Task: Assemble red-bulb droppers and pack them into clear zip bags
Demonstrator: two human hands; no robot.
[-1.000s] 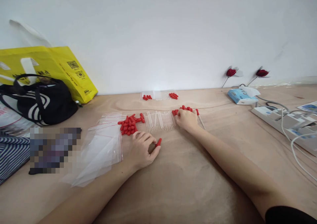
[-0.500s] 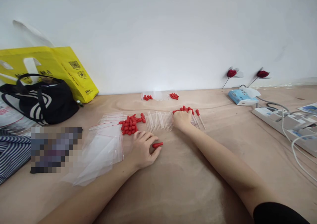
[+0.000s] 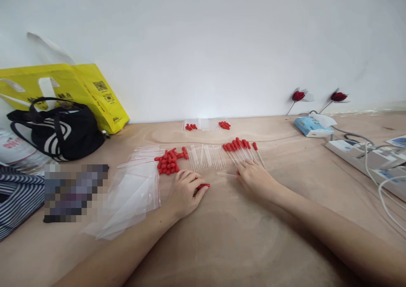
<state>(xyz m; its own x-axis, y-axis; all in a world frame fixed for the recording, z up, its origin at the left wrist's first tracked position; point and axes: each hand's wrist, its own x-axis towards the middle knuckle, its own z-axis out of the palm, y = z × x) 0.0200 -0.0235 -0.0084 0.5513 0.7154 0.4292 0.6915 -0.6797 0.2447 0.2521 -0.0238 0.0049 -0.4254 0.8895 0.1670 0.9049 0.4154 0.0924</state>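
Head view: left hand (image 3: 186, 192) pinches 1 slim, plain red bulb (image 3: 203, 186).

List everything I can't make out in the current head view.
In the head view:
Red rubber bulb: partly hidden by the left hand.
Clear tube: right end hidden by the fingers of the right hand.
Pile of red bulbs: exact count lost, as they overlap.
Pixelated item: blurred into blocks.
Striped cloth: cut off by the left edge.
Power strip: cut off by the right edge.
Tissue pack: print too blurred to read.
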